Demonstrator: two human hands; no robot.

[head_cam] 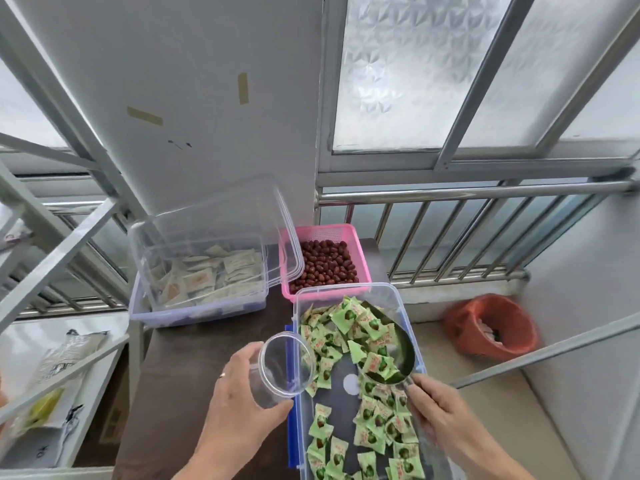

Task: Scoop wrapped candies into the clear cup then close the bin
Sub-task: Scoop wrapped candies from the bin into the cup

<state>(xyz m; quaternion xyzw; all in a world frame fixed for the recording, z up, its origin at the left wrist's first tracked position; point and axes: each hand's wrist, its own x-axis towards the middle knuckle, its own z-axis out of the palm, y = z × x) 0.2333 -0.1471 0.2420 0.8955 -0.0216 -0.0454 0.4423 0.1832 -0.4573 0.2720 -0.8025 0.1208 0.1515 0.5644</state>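
An open clear bin (401, 299) at the lower middle holds several green wrapped candies (377, 417). My right hand (440, 410) grips the handle of a metal scoop (398, 348) that lies in the bin with a heap of candies on it. My left hand (239, 400) holds an empty clear cup (282, 368), tilted with its mouth toward the bin, right at the bin's left wall. A blue strip (291, 431) runs along the bin's left side below the cup.
A second clear bin (197, 271) of white packets stands at the back left with its lid (277, 216) raised. A pink basket (346, 233) of red dates sits behind the candy bin. Dark table (180, 382), metal railing (467, 202), red bucket (491, 327) on the floor at right.
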